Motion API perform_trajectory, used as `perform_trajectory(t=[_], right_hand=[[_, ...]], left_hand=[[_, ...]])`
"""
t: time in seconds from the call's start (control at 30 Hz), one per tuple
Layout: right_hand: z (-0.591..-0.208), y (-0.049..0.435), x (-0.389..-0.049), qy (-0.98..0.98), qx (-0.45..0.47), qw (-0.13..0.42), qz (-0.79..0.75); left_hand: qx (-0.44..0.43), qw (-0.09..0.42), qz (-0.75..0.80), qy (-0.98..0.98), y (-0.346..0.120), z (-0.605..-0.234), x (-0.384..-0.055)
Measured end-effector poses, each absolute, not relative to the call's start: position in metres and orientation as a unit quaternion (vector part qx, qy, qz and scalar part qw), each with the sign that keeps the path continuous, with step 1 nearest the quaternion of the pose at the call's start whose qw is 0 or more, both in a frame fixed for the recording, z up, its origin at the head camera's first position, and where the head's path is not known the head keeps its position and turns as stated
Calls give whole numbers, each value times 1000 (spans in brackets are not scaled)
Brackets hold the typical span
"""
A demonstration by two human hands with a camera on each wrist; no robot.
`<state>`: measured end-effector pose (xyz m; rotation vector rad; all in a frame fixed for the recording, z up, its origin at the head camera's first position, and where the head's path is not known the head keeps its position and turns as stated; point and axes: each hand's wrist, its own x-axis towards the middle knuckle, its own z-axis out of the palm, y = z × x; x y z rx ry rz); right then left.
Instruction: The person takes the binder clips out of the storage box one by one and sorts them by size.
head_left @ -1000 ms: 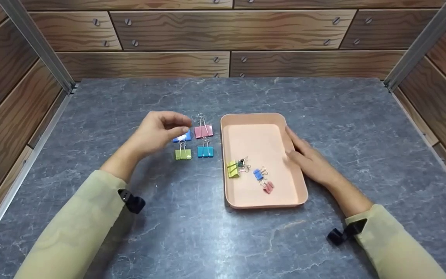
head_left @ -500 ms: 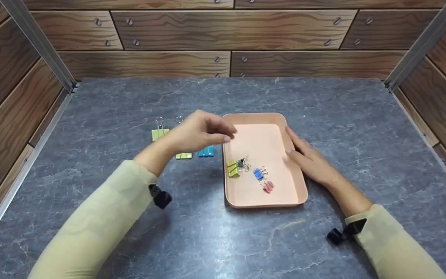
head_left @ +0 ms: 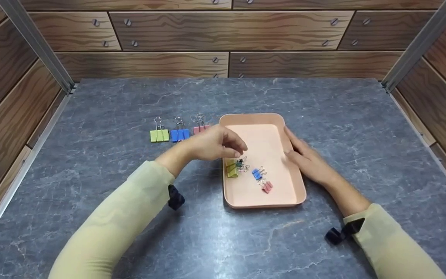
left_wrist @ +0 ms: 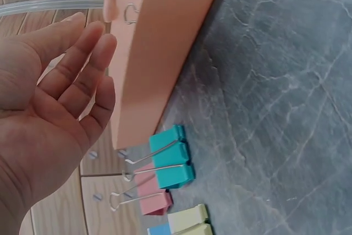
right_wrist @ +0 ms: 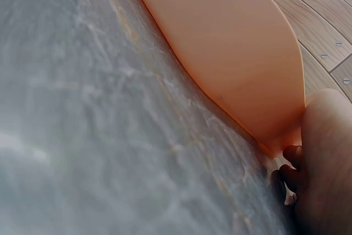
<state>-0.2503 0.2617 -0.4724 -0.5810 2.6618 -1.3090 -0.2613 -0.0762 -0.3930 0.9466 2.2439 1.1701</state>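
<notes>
My left hand [head_left: 219, 144] hovers over the left rim of a peach tray [head_left: 271, 139], fingers bent and thumb near the fingertips. In the left wrist view nothing shows between these fingers. Inside the tray lie small binder clips: a yellow-green clip [head_left: 232, 170], a dark green clip [head_left: 239, 164], a blue clip [head_left: 257, 174] and a pink clip [head_left: 267, 187]. My right hand [head_left: 311, 162] holds the tray's right side, thumb over the rim and fingers along the outer wall.
Left of the tray stand larger binder clips: yellow-green [head_left: 159, 135], blue [head_left: 179, 135] and a partly hidden pink clip [head_left: 200, 129]. The left wrist view also shows a teal clip [left_wrist: 173, 158] beside the tray wall. Wood-patterned panels [head_left: 230, 31] border the marbled table [head_left: 223, 95].
My left hand has moved right from above the larger clips to over the tray, and slightly nearer. The right hand and the clips in the tray have stayed put.
</notes>
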Motion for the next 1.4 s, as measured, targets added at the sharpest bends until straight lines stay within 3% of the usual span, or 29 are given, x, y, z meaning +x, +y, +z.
perform_trajectory(t=[1.4], right_hand=[[-474,262,-251,881,-186,68,-430]], left_hand=[[358,210,348,840,-69,-409,-264]])
